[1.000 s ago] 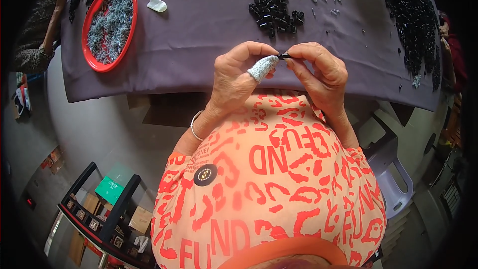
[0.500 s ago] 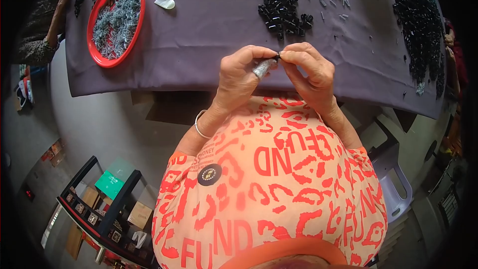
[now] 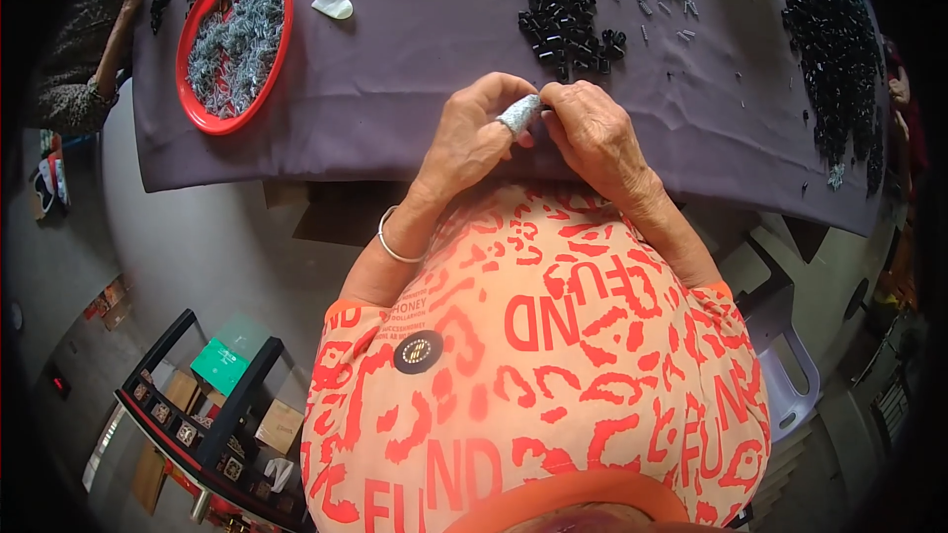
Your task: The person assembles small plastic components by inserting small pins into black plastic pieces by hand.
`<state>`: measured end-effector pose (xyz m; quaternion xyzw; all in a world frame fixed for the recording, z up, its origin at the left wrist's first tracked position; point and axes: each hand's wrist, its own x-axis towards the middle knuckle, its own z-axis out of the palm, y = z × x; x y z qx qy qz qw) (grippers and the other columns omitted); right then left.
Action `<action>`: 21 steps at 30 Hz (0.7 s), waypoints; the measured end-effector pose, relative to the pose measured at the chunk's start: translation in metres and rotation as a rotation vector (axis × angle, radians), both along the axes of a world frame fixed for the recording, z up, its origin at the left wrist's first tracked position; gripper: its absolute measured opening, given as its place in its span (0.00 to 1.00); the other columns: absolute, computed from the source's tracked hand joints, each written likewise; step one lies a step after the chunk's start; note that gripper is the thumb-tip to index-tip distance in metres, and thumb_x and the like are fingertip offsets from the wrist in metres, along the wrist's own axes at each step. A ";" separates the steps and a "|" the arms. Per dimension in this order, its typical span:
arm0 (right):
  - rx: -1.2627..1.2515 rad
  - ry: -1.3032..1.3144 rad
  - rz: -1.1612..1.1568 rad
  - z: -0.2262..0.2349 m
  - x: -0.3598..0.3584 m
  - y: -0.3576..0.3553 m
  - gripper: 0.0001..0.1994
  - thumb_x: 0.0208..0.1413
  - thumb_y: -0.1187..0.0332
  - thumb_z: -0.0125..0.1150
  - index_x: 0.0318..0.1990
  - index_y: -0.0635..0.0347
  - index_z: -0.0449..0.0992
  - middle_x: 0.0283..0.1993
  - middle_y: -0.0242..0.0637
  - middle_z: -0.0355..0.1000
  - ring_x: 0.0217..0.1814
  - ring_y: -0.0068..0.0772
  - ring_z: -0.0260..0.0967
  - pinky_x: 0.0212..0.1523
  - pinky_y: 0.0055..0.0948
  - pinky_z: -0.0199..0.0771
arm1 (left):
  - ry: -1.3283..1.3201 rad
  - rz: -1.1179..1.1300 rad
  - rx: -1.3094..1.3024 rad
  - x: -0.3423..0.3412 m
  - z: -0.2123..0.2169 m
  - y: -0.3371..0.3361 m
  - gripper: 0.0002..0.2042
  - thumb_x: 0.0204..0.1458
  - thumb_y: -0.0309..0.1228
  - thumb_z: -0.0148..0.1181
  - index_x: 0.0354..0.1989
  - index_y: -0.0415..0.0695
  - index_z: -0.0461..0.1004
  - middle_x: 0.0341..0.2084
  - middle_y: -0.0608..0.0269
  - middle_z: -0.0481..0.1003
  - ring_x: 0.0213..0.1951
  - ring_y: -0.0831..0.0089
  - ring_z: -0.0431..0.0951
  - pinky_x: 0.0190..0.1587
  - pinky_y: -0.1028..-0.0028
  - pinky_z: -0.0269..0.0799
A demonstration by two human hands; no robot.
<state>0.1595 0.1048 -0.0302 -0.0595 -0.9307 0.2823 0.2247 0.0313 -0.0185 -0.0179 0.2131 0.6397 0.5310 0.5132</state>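
Currently, the left hand (image 3: pixel 470 135) and right hand (image 3: pixel 599 133) meet with fingers (image 3: pixel 573 99) curled; whether they grasp anything cannot be told; small black pieces (image 3: pixel 555 22) lie just beyond the fingers, probably light, stiff and slippery; pinch each by its sides.

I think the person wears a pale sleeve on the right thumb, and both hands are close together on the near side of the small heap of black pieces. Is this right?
Not quite: the head view shows the pale sleeve on the left hand's thumb. Both hands, the right included, are close together on the near side of the small heap of black pieces.
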 end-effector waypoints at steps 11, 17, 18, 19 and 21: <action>-0.082 0.055 0.004 0.001 0.001 -0.009 0.22 0.46 0.74 0.57 0.53 0.58 0.68 0.29 0.36 0.68 0.30 0.37 0.68 0.32 0.35 0.69 | -0.102 -0.087 -0.082 -0.010 -0.004 0.004 0.07 0.53 0.30 0.60 0.36 0.39 0.75 0.24 0.65 0.77 0.25 0.81 0.78 0.21 0.86 0.69; -0.201 0.176 0.015 0.013 -0.011 -0.015 0.24 0.39 0.76 0.65 0.49 0.60 0.70 0.44 0.42 0.72 0.44 0.43 0.71 0.45 0.38 0.72 | -0.166 -0.076 0.053 -0.014 -0.021 -0.005 0.06 0.50 0.28 0.60 0.34 0.40 0.76 0.26 0.65 0.77 0.25 0.78 0.76 0.23 0.80 0.69; -0.233 0.255 0.049 0.014 -0.017 -0.018 0.23 0.40 0.75 0.65 0.49 0.59 0.71 0.46 0.41 0.72 0.46 0.42 0.71 0.47 0.40 0.71 | -0.170 -0.083 0.054 -0.019 -0.027 -0.008 0.06 0.50 0.28 0.60 0.34 0.40 0.76 0.26 0.65 0.77 0.25 0.78 0.76 0.23 0.80 0.69; -0.220 0.168 0.081 0.013 -0.018 -0.019 0.23 0.45 0.68 0.64 0.52 0.58 0.69 0.55 0.43 0.68 0.57 0.43 0.67 0.56 0.42 0.66 | 0.477 -0.273 0.202 -0.024 -0.031 -0.011 0.06 0.49 0.28 0.61 0.32 0.40 0.75 0.25 0.65 0.76 0.26 0.75 0.76 0.24 0.76 0.69; -0.189 0.136 0.120 0.001 -0.023 -0.022 0.24 0.47 0.65 0.63 0.54 0.58 0.68 0.58 0.43 0.66 0.61 0.43 0.63 0.60 0.42 0.62 | 0.785 -0.349 0.164 -0.018 -0.017 -0.010 0.06 0.46 0.29 0.61 0.27 0.41 0.71 0.22 0.61 0.72 0.27 0.66 0.73 0.27 0.66 0.67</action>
